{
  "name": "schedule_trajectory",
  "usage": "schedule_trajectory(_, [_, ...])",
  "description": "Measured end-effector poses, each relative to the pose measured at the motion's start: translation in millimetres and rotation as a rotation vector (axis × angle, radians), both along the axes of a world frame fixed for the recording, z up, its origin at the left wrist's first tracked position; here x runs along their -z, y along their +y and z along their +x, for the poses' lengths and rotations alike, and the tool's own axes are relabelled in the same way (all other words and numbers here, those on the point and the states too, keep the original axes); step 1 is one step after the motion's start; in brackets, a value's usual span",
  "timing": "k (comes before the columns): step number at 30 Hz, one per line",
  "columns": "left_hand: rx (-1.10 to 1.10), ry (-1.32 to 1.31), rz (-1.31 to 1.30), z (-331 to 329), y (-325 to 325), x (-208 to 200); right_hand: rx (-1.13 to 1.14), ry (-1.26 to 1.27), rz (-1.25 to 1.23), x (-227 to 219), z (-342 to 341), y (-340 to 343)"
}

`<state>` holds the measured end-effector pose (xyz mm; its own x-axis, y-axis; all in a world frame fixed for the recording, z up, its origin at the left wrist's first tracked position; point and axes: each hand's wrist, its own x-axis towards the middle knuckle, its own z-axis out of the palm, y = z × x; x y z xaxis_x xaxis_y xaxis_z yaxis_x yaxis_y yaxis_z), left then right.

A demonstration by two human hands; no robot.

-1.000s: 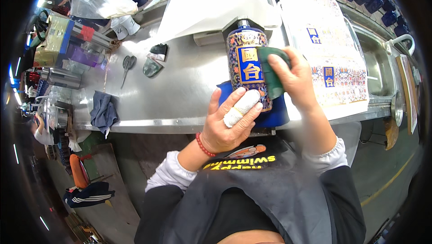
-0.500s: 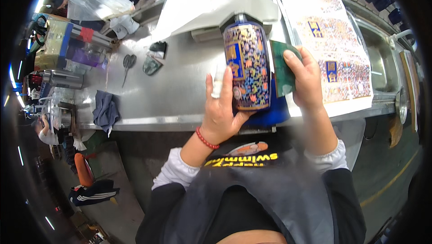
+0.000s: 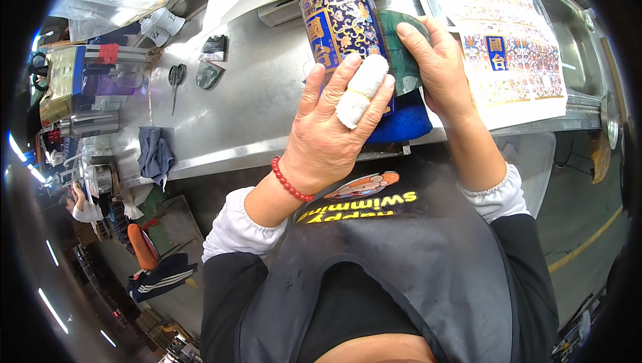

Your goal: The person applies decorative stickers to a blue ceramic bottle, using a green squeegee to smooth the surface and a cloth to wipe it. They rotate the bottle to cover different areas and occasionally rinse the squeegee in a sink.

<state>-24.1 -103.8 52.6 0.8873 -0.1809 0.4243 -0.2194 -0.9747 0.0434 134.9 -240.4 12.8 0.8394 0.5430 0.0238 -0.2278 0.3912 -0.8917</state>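
A dark blue bottle (image 3: 344,22) with a colourful floral, gold-lined pattern lies on the steel table, its neck pointing away from me. My left hand (image 3: 338,105) rests over the bottle's lower part, fingers stretched and spread. One of its fingers is wrapped in a white bandage (image 3: 364,88) with a yellow band. Between thumb and fingers, my right hand (image 3: 441,62) pinches a flat dark green scraper (image 3: 401,55), its edge along the bottle's right side. Blue cloth (image 3: 404,122) shows beneath the bottle's near end, which my left hand partly covers.
Printed sheets (image 3: 521,88) with matching patterns lie at the right, before a steel sink (image 3: 568,48). On the left of the table (image 3: 247,88) are scissors (image 3: 175,85), another dark green piece (image 3: 208,75) and a grey cloth (image 3: 155,152). Clear plastic (image 3: 100,5) lies at the far left.
My left hand has moved from the bottle's left side onto its front, fingers now spread across it. The scraper stays in my right hand beside the bottle. The whole view has shifted.
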Motion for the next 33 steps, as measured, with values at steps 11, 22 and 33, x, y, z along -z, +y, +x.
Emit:
schedule_trajectory(11, [0.101, -0.168, -0.043, 0, -5, -13, 0.139, 0.077, -0.206, -50, 10, -8])
schedule_trajectory(22, [-0.16, -0.044, -0.273, 2, 1, 12, 0.042, -0.162, -0.277, -29, 18, 21])
schedule_trajectory(33, [-0.017, 0.052, -0.486, 25, 43, 3, -0.023, 0.124, -0.035, -27, 1, 8])
